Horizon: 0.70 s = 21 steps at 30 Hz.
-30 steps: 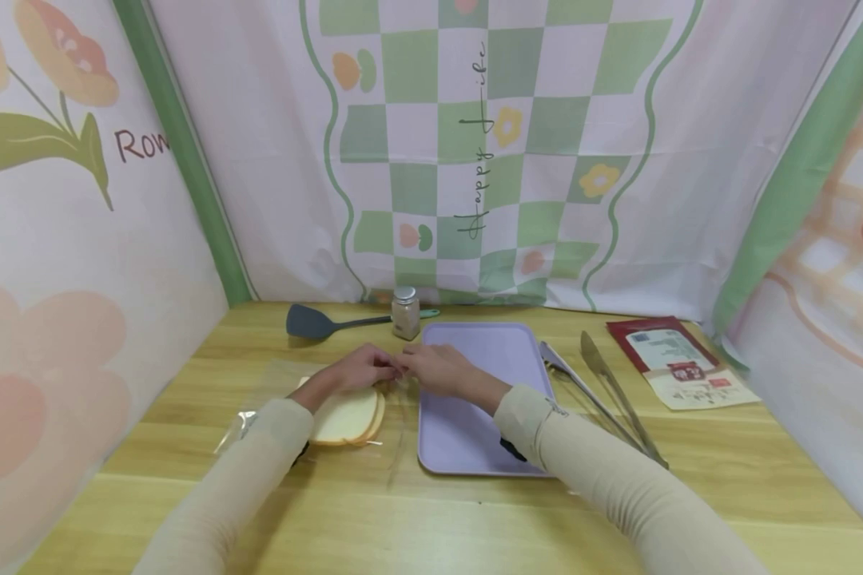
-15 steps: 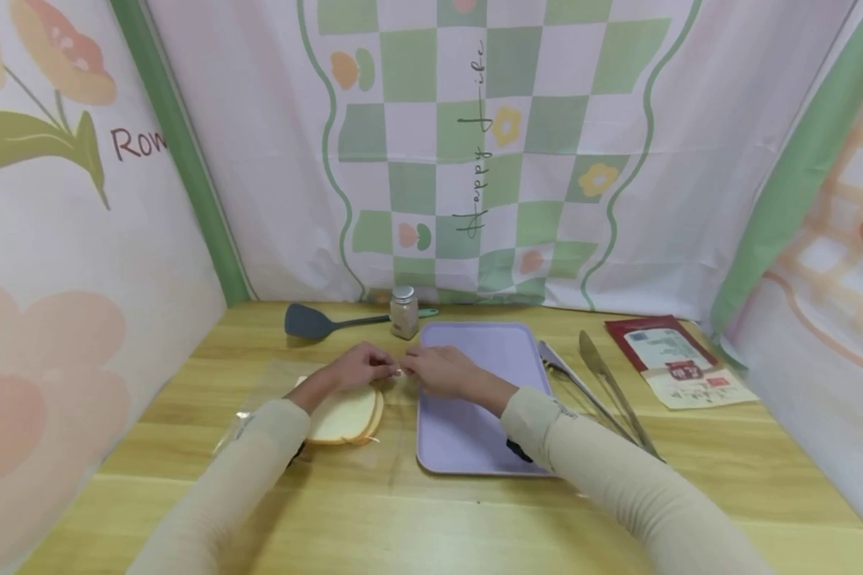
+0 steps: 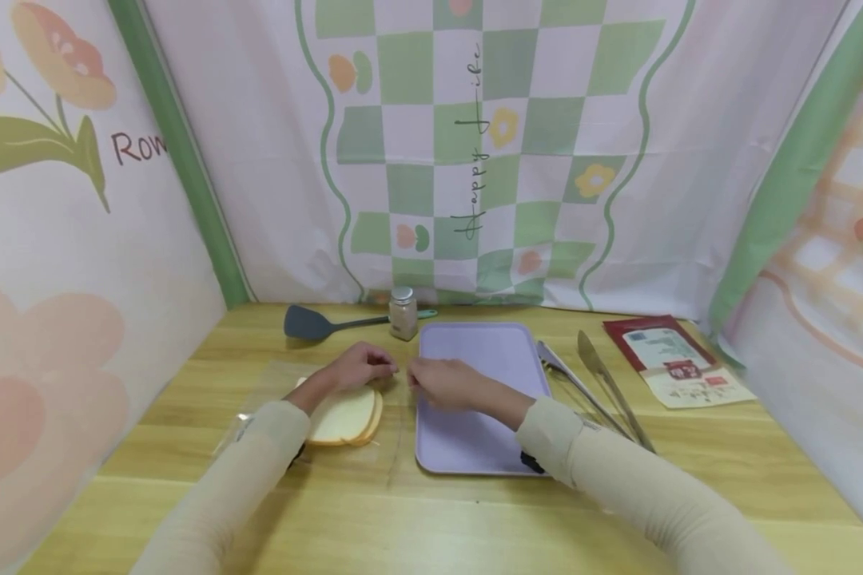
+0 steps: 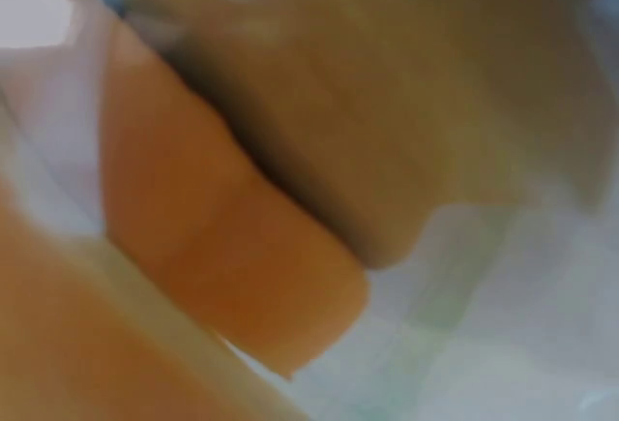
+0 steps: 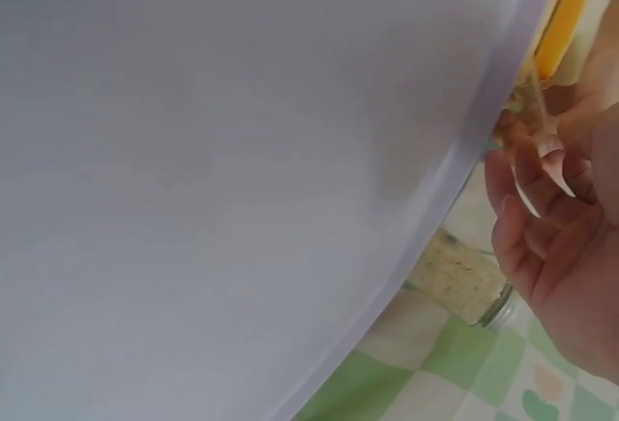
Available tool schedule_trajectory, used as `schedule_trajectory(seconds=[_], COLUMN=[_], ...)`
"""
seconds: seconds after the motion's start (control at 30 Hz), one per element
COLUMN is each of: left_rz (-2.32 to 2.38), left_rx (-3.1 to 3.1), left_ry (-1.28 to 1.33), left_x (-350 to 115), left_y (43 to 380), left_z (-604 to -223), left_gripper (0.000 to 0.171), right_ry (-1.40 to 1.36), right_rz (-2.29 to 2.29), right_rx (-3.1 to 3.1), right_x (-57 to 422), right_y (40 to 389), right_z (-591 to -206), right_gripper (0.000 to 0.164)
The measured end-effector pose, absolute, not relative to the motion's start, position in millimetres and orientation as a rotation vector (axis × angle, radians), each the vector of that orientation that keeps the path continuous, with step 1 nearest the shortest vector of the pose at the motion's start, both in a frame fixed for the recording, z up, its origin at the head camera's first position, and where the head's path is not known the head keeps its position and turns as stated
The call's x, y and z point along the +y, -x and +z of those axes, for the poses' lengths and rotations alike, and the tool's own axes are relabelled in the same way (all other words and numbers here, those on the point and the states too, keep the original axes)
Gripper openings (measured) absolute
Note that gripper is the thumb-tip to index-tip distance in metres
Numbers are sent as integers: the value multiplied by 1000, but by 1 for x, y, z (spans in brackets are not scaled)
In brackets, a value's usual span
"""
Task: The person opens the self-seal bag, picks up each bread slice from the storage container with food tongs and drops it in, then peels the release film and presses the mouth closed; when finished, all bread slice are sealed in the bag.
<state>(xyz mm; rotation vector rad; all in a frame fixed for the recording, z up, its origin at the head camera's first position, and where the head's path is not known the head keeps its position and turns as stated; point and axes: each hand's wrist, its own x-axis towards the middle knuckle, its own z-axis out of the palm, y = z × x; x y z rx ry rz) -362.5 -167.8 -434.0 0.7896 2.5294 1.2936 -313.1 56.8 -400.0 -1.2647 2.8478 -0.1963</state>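
Slices of bread lie in a clear plastic bag on the left half of the table. My left hand lies over the far end of the bread, with thumb and fingers pinching the bag by its upper right part. My right hand is just right of it, above the left edge of the lilac tray. Its fingers are curled at the bag's edge, and the pinched film is too thin to make out clearly. The right wrist view shows these curled fingers; the left wrist view is blurred.
Behind the hands stand a spice jar with a metal lid and a dark spatula. Metal tongs lie right of the tray. Farther right is a red and cream food pouch. Curtains close off the back and sides.
My right hand has shifted slightly right and down, away from the left, so a small gap shows between them. A small white bit between the fingertips is no longer visible. My left hand barely moved.
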Motion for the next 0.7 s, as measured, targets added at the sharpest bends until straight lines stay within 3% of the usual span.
schedule_trajectory(seconds=[0.2,0.7], left_rz=[1311,1292], left_rx=[2521,2553], left_ry=[-755,-721], left_x=[-168,-168], left_y=[364,362], left_z=[-435,-433], left_gripper=[18,19], right_ry=[1231,1312], right_rz=[-194,-210], right_rx=[2816,2806], right_x=[58,73], right_y=[300,264], right_z=[-391,-381], right_gripper=[15,10])
